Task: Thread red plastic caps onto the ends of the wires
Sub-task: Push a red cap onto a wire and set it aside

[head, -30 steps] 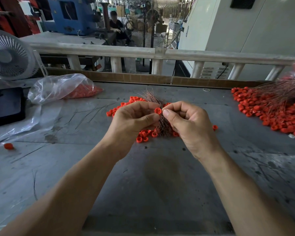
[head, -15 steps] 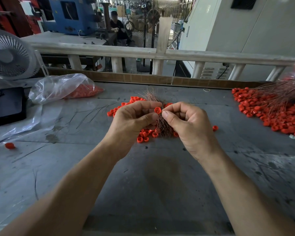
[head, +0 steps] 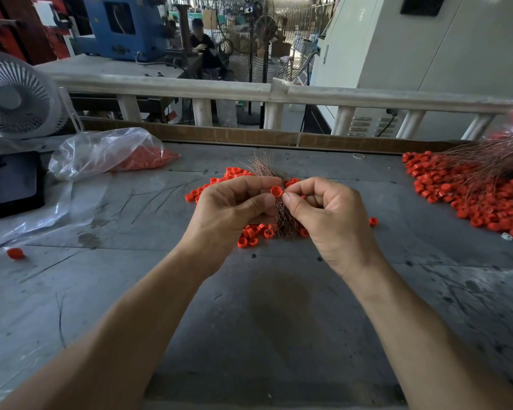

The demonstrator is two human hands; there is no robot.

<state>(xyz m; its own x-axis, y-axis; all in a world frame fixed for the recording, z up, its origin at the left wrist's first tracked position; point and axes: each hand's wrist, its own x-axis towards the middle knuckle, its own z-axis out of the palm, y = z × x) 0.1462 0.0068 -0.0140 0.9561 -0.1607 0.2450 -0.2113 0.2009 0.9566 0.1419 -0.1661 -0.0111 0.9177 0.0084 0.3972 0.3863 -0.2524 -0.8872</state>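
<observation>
My left hand (head: 234, 211) pinches a small red cap (head: 276, 191) between thumb and forefinger, over the middle of the table. My right hand (head: 326, 214) is curled close beside it, thumb tip against the cap, and seems to pinch a thin wire that I cannot make out. A bundle of coppery wires (head: 282, 220) stands between both hands, its frayed top (head: 261, 167) fanning out behind them. Loose red caps (head: 251, 233) lie under and behind the hands.
A heap of capped wires and red caps (head: 468, 193) fills the right side. A clear bag of caps (head: 110, 152) lies far left, by a black tray (head: 11, 184) and a white fan (head: 15, 96). One stray cap (head: 15, 253) sits left. A railing (head: 249, 90) borders the grey table (head: 279, 321).
The hands stay together at the same spot; the cap between the thumbs has barely shifted.
</observation>
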